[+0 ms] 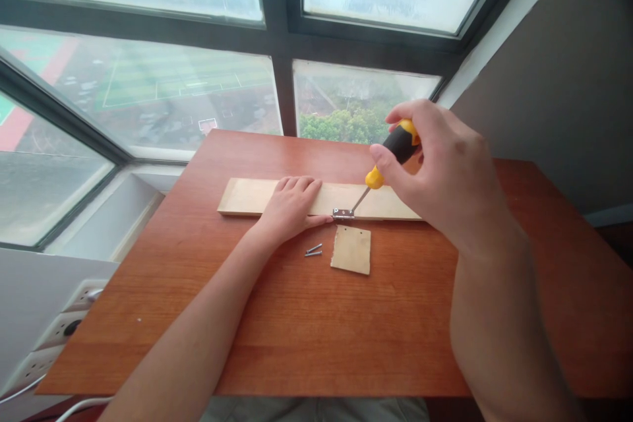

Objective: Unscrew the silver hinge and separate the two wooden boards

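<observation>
Grasping a yellow-and-black screwdriver [401,144] in the right hand [445,171], with fingers and thumb curled around the thick handle. Slanting down and leftward from that hand along the thin metal shaft, to end at the right part of a small metal hinge [343,214] (too small to tell whether set into a screw head). Resting on a long, pale wooden board [341,196] with the left hand [294,204], unclenched, with fingers laid over the top face and thumb stretched rightward along the near edge. Hard to tell whether touching the hinge with that thumb tip or stopping just beside. Between the two hands, at the near edge of the board: the hinge. Running out to either side of the left hand and partly hidden behind the right: the board. Nearer than the hinge and to the right of the left hand: a small, squarish wood piece [351,252], with two dark holes near the far edge. Just nearer than the left hand: loose silvery screws [313,251]. Beneath both hands: a reddish-brown table [316,323]. Well beyond both: a dark window frame [287,33], with trees [341,126] outside.
</observation>
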### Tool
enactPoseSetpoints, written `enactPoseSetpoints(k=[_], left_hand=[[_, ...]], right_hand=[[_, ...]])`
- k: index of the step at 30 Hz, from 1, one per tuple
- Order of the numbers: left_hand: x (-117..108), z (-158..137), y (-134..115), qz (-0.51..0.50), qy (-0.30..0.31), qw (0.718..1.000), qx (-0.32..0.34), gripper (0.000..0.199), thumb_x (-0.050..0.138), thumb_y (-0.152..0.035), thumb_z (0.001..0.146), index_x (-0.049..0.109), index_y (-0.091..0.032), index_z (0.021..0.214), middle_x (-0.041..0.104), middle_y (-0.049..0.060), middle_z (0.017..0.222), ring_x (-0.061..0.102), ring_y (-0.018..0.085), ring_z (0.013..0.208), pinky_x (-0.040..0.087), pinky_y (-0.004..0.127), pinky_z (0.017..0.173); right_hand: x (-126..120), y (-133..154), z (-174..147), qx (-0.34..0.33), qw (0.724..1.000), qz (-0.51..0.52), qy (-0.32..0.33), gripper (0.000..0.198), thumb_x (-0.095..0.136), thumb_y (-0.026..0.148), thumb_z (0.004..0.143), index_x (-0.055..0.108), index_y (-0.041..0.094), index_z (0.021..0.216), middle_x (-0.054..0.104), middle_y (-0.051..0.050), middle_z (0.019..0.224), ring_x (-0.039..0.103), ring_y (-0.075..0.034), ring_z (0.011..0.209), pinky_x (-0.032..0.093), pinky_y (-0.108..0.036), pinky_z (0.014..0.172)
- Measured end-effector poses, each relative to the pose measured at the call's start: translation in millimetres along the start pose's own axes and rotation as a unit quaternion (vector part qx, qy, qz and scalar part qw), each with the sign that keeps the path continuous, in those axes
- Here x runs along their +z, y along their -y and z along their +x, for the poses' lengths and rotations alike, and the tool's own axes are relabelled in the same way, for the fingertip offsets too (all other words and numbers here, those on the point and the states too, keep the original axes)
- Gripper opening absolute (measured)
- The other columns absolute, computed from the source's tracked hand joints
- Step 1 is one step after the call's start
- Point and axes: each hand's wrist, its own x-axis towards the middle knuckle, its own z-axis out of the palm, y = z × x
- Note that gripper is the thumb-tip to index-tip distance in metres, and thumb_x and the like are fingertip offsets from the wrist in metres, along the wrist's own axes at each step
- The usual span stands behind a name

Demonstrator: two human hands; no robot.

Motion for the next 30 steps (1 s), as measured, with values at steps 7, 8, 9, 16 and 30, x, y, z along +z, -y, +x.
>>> enactPoseSetpoints(k=[7,8,9,16,30], left_hand=[[0,0,0,-0.002,0.001,1.0,-0.001,0.066,0.058,-0.062,0.082,0.047,-0.019,0.13,0.054,0.014,0.13,0.049,0.032,0.118,0.034,0.043,0.102],[0,0,0,-0.002,0.001,1.0,-0.001,0.066,0.058,-0.063,0.082,0.047,-0.019,0.13,0.054,0.015,0.13,0.049,0.032,0.118,0.034,0.043,0.102],[0,0,0,-0.001,0.002,1.0,0.0,0.067,0.058,-0.063,0.082,0.047,-0.018,0.13,0.054,0.015,0.129,0.049,0.032,0.117,0.034,0.043,0.101],[0,0,0,0.003,0.002,1.0,0.001,0.066,0.057,-0.063,0.082,0.047,-0.017,0.13,0.055,0.015,0.129,0.049,0.032,0.117,0.035,0.043,0.101],[-1,0,1,-0.01,0.005,1.0,0.003,0.063,0.054,-0.062,0.085,0.047,-0.02,0.132,0.054,0.014,0.132,0.048,0.031,0.12,0.033,0.044,0.103]], right_hand=[[-1,1,-1,-0.01,1.0,0.026,0.007,0.03,0.057,0.027,0.084,0.054,0.024,0.113,0.066,-0.003,0.099,0.061,-0.022,0.079,0.048,-0.037,0.07],[-3,1,-2,-0.024,0.999,0.029,0.01,0.031,0.056,0.023,0.082,0.054,0.024,0.114,0.066,-0.004,0.101,0.061,-0.022,0.081,0.048,-0.037,0.072],[-5,2,-2,-0.038,0.999,0.032,0.013,0.033,0.055,0.019,0.081,0.054,0.024,0.113,0.065,-0.004,0.103,0.06,-0.022,0.084,0.048,-0.036,0.073],[-4,0,0,-0.032,0.999,-0.009,0.001,0.019,0.055,0.032,0.088,0.058,0.026,0.106,0.065,-0.006,0.098,0.059,-0.024,0.087,0.046,-0.039,0.076],[-4,0,0,-0.051,0.999,0.016,-0.008,0.03,0.05,0.017,0.084,0.056,0.026,0.112,0.065,-0.007,0.109,0.061,-0.025,0.099,0.049,-0.04,0.086]])
